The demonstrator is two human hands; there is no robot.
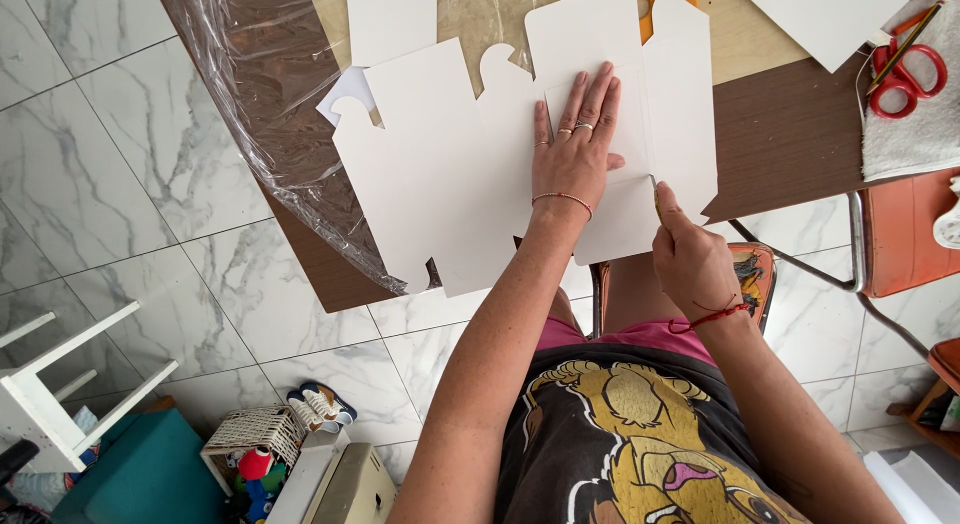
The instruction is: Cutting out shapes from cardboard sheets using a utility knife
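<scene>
Head view: left fingers (590, 99) flat, together on white card (450, 174); right fingers (672, 206) pinching pencil (656, 196).

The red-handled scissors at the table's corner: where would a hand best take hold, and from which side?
Take the red-handled scissors by the two loop handles, the grip, coming from the table's near edge. The loops lie toward that edge on the grey cloth, uncovered, while the blades point away toward the white card sheet.

White die-cut cardboard sheet (450, 174) lies flat on the table.
</scene>
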